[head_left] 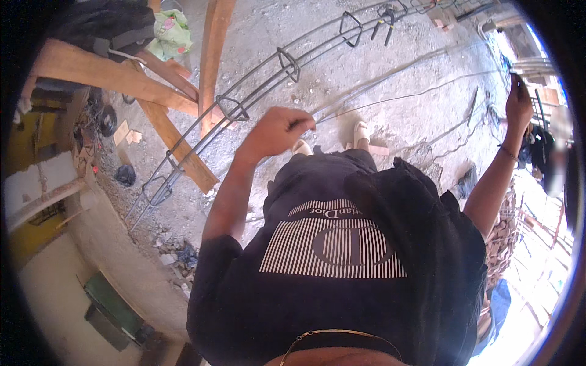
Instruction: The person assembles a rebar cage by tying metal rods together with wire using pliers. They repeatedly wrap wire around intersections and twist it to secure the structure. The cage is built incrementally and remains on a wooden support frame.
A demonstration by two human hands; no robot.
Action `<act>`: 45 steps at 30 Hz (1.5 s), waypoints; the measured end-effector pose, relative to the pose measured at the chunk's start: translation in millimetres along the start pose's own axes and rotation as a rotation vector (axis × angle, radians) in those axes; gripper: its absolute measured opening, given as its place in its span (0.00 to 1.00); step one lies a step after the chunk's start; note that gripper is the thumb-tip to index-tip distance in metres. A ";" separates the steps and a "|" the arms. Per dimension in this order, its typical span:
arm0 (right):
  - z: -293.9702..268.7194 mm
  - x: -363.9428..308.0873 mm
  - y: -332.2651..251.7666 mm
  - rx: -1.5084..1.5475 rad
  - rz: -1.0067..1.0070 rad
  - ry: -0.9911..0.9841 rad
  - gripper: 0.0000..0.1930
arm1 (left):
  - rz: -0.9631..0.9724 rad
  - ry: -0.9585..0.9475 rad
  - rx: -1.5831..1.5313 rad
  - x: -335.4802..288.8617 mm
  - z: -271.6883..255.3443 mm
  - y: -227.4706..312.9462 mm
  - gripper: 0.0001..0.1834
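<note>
My left hand (278, 131) is in front of my body, its fingers curled and pinched on one end of a thin wire (415, 91). Slightly wavy, the wire runs to the right above the floor and meets the fingertips of my right hand (519, 107). That arm is stretched far out, its fingers pressed together, with the fingertips dark and hard to make out. Beyond my left hand, a long rebar cage (262, 79) with square stirrups slants across the scene. Pliers or cutters (383, 24) with dark handles rest at its far end.
Wooden beams (122, 79) cross at the upper left, with dark cloth (104, 24) and a patterned bag (171, 35) by them. Rods (390, 79) lie on the rough concrete floor (329, 67). A low wall (122, 250) stands at left. Dark items (540, 146) hang at right.
</note>
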State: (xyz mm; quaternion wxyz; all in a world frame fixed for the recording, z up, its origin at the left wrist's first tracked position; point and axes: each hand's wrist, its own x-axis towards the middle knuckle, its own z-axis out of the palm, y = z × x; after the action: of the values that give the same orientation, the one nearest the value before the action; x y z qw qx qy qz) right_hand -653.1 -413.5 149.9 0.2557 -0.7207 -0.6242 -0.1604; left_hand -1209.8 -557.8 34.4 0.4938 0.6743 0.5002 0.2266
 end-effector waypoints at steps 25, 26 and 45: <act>-18.6 63.4 -27.4 0.131 -0.371 0.013 0.18 | 0.169 0.028 0.578 35.9 33.0 4.0 0.10; -15.9 61.9 -22.0 0.162 -0.284 -0.060 0.18 | 0.176 0.021 0.610 36.3 34.6 2.0 0.10; 90.3 -257.1 -116.5 0.707 -0.003 -0.874 0.13 | -0.133 0.741 -1.678 105.0 -96.3 -31.7 0.03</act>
State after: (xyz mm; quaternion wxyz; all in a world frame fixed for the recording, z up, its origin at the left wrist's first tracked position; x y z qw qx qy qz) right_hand -818.9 -561.9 -45.9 0.1989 -0.5898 -0.6888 0.3717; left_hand -1259.4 -420.8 25.8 0.6414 -0.0510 0.3357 0.6880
